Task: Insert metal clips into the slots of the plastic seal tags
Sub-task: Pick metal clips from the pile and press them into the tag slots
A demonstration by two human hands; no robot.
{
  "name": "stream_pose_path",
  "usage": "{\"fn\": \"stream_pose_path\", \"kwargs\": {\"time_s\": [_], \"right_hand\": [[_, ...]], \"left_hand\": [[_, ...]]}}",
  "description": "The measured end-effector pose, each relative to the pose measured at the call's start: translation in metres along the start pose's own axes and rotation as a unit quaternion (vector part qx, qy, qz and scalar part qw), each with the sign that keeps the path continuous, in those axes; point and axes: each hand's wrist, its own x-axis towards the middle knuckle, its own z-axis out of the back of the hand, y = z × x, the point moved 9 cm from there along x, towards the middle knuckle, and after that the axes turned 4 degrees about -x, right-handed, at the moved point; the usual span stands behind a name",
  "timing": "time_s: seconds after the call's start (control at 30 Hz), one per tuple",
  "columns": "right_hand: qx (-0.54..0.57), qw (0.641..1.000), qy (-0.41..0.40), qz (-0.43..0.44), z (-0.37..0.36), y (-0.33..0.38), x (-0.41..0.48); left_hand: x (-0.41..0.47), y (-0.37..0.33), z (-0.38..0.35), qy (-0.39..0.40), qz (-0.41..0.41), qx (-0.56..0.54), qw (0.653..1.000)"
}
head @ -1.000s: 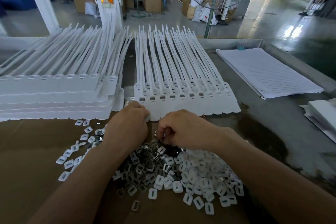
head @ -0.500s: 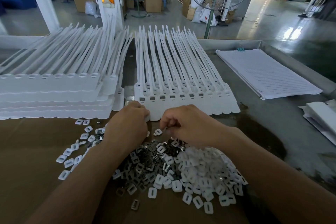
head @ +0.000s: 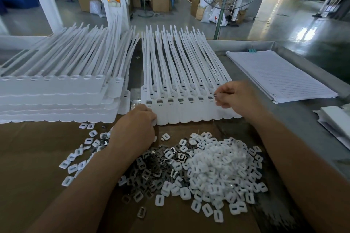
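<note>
Facing a row of white seal tags (head: 181,111) with a heap of metal clips (head: 151,168) nearer me, I rest my left hand (head: 135,126) curled at the tags' near left corner, and cannot tell whether it grasps them. My right hand (head: 238,98) pinches one clip (head: 215,95) at the row's right-end slot.

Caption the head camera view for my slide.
The right hand pinches a metal clip at the seal tags while the left hand holds their corner.
</note>
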Motion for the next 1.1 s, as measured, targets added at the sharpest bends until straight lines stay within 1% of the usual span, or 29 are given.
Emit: {"fn": "stream_pose_path", "kwargs": {"time_s": [0.07,0.13,0.27,0.53,0.7,0.83,1.1], "right_hand": [[-0.025,0.999,-0.039,-0.016,0.008,-0.014,0.009],[-0.054,0.996,-0.06,-0.03,0.01,-0.025,0.015],[-0.034,0.996,-0.064,-0.055,0.004,-0.04,0.023],[-0.101,0.993,-0.065,-0.02,0.001,-0.037,0.027],[-0.112,0.991,-0.072,-0.029,0.001,-0.035,0.027],[-0.098,0.989,-0.098,-0.044,0.007,-0.035,0.024],[-0.106,0.99,-0.084,-0.035,0.004,-0.031,0.022]], "left_hand": [[0.0,0.0,0.0,0.0,0.002,-0.001,1.0],[0.0,0.0,-0.001,-0.002,0.004,-0.003,1.0],[0.001,0.0,0.0,-0.008,0.003,-0.001,1.0],[0.001,0.001,0.0,-0.009,0.001,0.006,1.0],[0.0,0.001,0.0,-0.009,0.0,0.011,1.0],[0.0,0.0,0.0,-0.009,-0.001,0.011,1.0],[0.001,0.002,-0.001,-0.013,-0.002,0.011,1.0]]}}
